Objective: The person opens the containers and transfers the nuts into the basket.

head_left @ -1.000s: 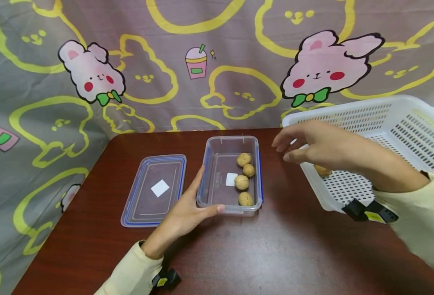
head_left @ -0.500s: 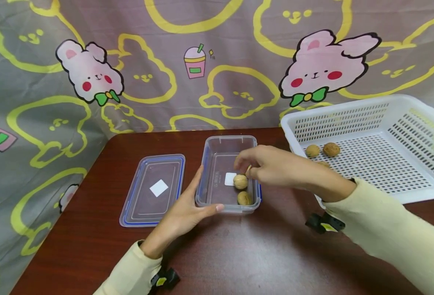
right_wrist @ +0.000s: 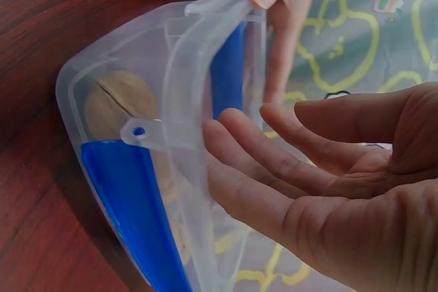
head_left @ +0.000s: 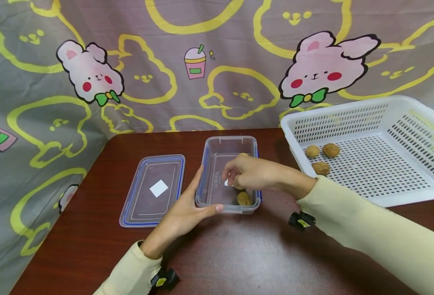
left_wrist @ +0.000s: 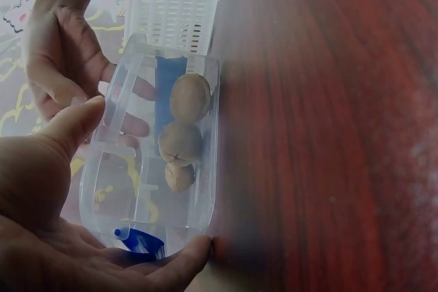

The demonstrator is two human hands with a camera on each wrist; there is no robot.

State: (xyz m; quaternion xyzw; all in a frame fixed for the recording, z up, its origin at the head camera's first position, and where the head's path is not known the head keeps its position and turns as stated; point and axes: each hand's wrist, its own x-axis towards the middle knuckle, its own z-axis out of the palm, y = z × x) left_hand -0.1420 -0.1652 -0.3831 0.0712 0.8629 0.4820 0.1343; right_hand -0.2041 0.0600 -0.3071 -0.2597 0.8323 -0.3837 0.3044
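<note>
The left hand (head_left: 181,217) grips the clear box (head_left: 215,159), with walnuts (left_wrist: 190,98) inside. The right hand (head_left: 252,171) dips in, fingers loosely bent, thumb apart; three more walnuts (head_left: 331,150) lie in the white basket (head_left: 383,164).

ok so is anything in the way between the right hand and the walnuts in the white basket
Yes: the right wall of the clear box, beside the right hand, then the left wall of the white basket, beside the walnuts. Nothing visible covers the basket, so going over both walls looks workable.
</note>
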